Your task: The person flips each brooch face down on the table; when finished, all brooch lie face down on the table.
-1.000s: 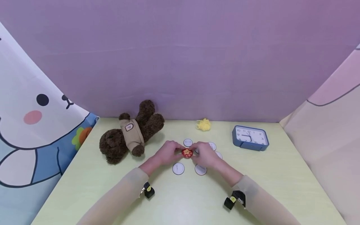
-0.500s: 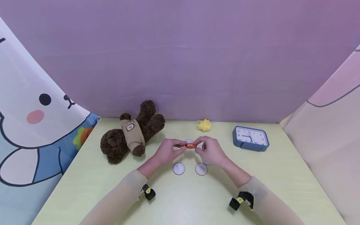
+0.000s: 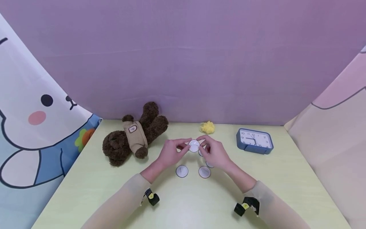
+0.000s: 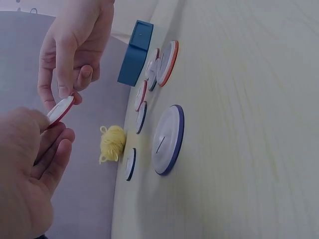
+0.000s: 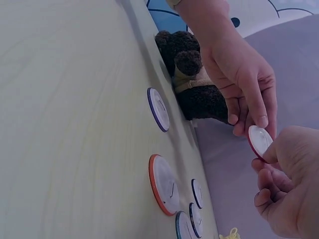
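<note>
Both hands hold one round pin badge (image 3: 194,146) raised above the table, its white back and pin facing the head camera. My left hand (image 3: 171,153) pinches its left edge between thumb and finger. On the opposite edge my right hand (image 3: 215,154) pinches it the same way. The badge's red rim shows in the left wrist view. Several more badges lie back-up on the table below: a blue-rimmed badge (image 4: 168,139), an orange-rimmed badge (image 5: 163,184) and others, some partly hidden behind the right hand in the head view.
A brown teddy bear (image 3: 134,136) in a beige top lies at the back left. Yellow yarn (image 3: 207,127) sits near the back edge of the pale table (image 3: 183,203). A blue clock (image 3: 254,141) stands at the right, with a purple cloth (image 3: 183,63) behind.
Both hands have lifted the badge off the table and moved it slightly away. It has been turned over, from its red and yellow front to its white back.
</note>
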A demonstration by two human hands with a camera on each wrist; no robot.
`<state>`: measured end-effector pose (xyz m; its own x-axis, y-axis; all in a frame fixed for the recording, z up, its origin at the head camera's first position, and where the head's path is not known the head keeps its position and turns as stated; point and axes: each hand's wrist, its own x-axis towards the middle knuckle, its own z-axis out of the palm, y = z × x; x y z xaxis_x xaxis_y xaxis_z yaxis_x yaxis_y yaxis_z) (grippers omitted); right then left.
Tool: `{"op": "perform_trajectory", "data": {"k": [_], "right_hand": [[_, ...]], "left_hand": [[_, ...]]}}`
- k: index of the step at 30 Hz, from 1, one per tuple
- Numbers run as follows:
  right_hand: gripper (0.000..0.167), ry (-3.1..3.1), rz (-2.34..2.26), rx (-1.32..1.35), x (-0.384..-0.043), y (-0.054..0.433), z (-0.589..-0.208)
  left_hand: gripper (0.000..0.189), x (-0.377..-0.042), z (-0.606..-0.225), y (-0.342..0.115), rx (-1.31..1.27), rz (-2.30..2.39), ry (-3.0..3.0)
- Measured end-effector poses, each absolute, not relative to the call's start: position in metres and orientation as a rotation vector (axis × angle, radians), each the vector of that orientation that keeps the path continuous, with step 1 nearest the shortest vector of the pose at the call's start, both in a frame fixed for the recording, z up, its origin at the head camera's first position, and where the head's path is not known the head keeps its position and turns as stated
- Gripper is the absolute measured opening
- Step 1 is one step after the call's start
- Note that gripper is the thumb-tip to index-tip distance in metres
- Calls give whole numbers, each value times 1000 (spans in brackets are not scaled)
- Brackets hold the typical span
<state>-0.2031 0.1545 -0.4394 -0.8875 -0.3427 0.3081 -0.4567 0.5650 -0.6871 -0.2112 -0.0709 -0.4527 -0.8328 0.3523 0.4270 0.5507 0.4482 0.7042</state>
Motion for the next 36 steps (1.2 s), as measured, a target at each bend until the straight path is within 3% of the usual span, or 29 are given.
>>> {"op": "perform_trajectory", "data": {"k": [6,13,36], "right_hand": [[31,-2677,1267,691,-201,155,-441],[43,-2703,1234,763,-202,157,-444],[32,-2901,889,751,-196,142,-475]], "left_hand": [[44,-209,-452,-73,-841,-1331,-2519],[42,-210,-455,-73,-817,-1351,-2575],[32,-207,-482,-69,-807,-878,-2917]]}}
